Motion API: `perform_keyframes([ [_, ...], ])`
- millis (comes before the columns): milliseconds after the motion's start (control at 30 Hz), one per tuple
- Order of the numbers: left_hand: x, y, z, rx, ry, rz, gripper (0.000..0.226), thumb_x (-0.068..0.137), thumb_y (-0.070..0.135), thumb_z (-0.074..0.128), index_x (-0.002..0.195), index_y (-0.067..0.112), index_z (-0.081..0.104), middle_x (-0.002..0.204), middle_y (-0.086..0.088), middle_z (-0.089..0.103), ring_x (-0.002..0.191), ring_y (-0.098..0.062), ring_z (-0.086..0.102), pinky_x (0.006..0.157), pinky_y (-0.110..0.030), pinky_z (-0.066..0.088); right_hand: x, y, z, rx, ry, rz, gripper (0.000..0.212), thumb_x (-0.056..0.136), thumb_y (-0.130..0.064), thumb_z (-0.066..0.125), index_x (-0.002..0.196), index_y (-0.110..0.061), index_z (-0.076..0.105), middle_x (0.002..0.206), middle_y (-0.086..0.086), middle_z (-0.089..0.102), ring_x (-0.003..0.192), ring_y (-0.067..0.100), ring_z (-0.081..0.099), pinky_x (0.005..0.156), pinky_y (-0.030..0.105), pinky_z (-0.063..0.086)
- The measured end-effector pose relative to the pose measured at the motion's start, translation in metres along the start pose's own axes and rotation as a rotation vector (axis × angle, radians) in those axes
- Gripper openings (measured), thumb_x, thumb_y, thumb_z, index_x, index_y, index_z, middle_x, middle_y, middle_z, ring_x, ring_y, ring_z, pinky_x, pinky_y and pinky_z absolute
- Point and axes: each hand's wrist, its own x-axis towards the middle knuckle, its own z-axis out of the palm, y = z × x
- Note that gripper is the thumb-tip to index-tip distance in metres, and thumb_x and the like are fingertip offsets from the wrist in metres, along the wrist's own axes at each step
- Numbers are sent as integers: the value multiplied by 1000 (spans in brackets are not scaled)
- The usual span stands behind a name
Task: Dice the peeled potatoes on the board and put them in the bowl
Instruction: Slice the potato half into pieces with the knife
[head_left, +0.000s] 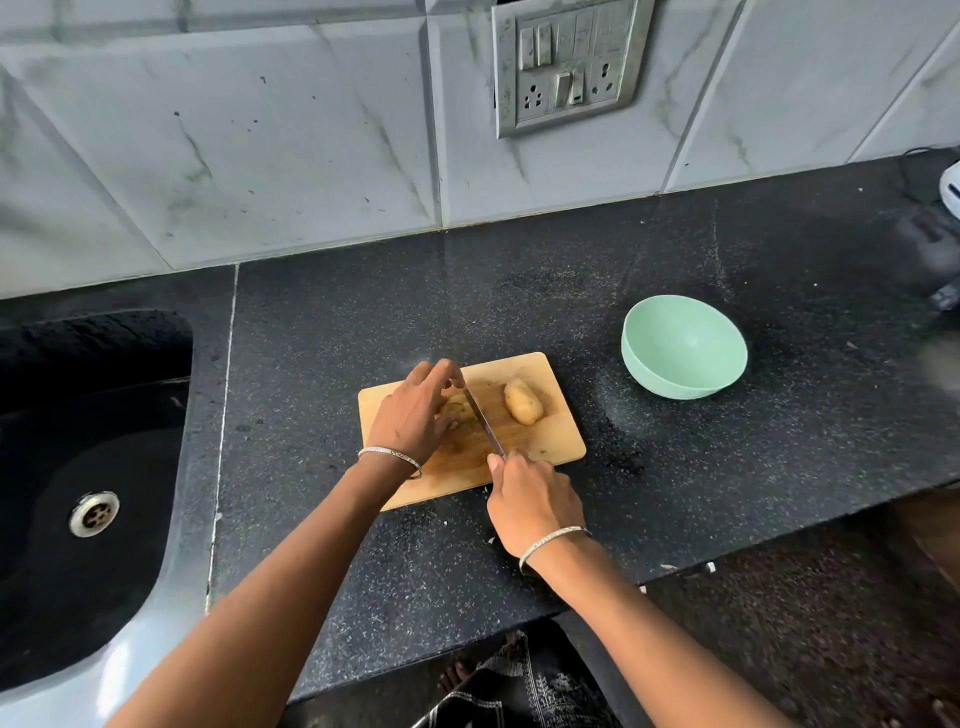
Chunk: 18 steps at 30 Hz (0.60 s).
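On the board (558, 441), the left hand (415, 413) curls its fingers over one potato (458, 410), pinning it, while the right hand (530, 499) at the board's near edge grips a knife (483, 422), blade against that potato. A second potato (523, 401) lies whole toward the board's right side; right of the board stands the green bowl (691, 332), showing only its bare inside.

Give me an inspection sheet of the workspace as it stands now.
Surface: black speckled counter, wooden cutting board on it.
Job's things: one potato under the left hand, knife against it; a second potato whole on the board; green bowl empty, right of the board.
Clutter: small pale scraps at the counter's front edge.
Hands: left hand holds the potato; right hand grips the knife.
Cables: thin dark cable at far right.
Surroundings: sink at left, switch panel on tiled wall.
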Motion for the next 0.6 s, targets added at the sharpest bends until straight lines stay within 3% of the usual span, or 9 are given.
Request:
perform_keyframes([
  [133,1,-1,0,4,15,3,38,82,13,70,105,31,46,110,7,47,90,-9,67,67,-38,56,0,1,3,-19,35,-24,39,104,-39,27,101,-11,54,102,13,66,94,37,64,64,35,39],
  [600,15,-5,-9,46,-75,32,56,74,12,76,110,38,43,113,10,43,84,-6,66,62,-36,53,16,-10,1,-22,-33,33,39,105,-38,28,110,-12,57,106,12,64,99,33,62,67,35,41],
])
